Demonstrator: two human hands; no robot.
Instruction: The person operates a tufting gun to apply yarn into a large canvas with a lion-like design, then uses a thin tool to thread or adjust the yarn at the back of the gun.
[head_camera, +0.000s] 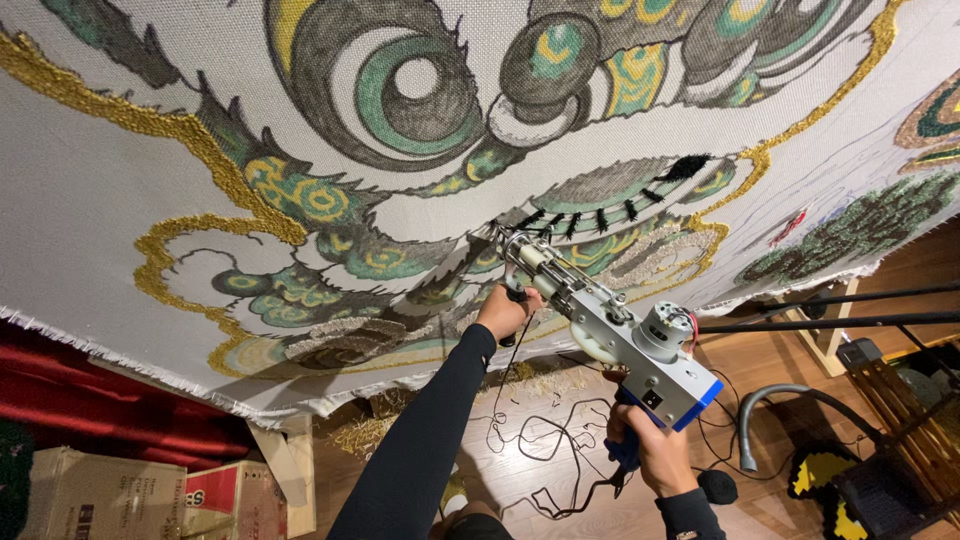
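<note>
A silver and blue tufting gun (610, 330) points its needle at a large stretched white cloth (90, 200) drawn with green, grey and gold swirls. My left hand (505, 310) grips the gun's front handle just below the cloth. The rear blue handle is held in my right hand (650, 450), under the motor. The needle tip (497, 232) touches the cloth next to short black tufted strokes (600, 215). Both arms wear black sleeves.
Black cord and yarn scraps (545, 440) lie on the wooden floor. A grey vacuum hose (770, 415) curves at the right, near a dark crate (890, 400) and black bars. Cardboard boxes (100, 495) and red fabric (60, 390) sit lower left.
</note>
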